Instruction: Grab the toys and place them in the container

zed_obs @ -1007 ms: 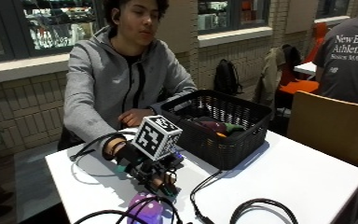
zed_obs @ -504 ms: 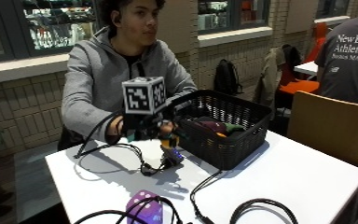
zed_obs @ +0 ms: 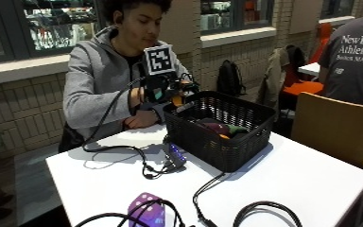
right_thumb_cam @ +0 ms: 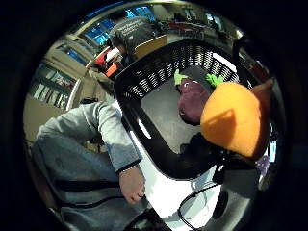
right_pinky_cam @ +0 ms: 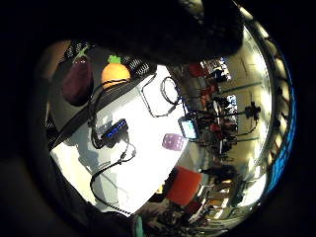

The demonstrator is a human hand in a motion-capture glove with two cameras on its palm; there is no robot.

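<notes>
A: From the outside view, where is the gloved right hand (zed_obs: 162, 92)?

B: Raised over the near-left corner of the black basket (zed_obs: 222, 130), which stands toward the far middle of the white tabletop (zed_obs: 307, 175). Its grip is curled round an orange carrot toy (zed_obs: 177, 99), of which only a sliver shows between the fingers. The person's bare left hand (zed_obs: 145, 118) rests on the tabletop just behind the basket's left wall.

A: Anything already in the basket?

B: A dark purple toy (zed_obs: 214, 126) with a bit of green and orange beside it, low against the floor of the basket. On the tabletop near the front edge sits a purple dice toy (zed_obs: 146, 213), with black cables around it. A small black hub with blue lights (zed_obs: 175, 155) lies just beside the basket's front-left corner.

A: And the thumb side palm view?

B: The carrot toy (right_thumb_cam: 233, 118) fills the side close to the palm, orange with a green top, above the basket's (right_thumb_cam: 144, 103) open inside. A purple eggplant toy (right_thumb_cam: 192, 98) lies on the basket floor. The bare hand (right_thumb_cam: 132, 183) is on the tabletop outside the rim.

A: The little finger side view?

B: It shows the eggplant toy (right_pinky_cam: 77, 81) and another carrot toy (right_pinky_cam: 115, 71) lying in the basket, then the tabletop (right_pinky_cam: 148, 148) with the hub (right_pinky_cam: 112, 132), cables and the dice toy (right_pinky_cam: 173, 142) well apart from the basket.
</notes>
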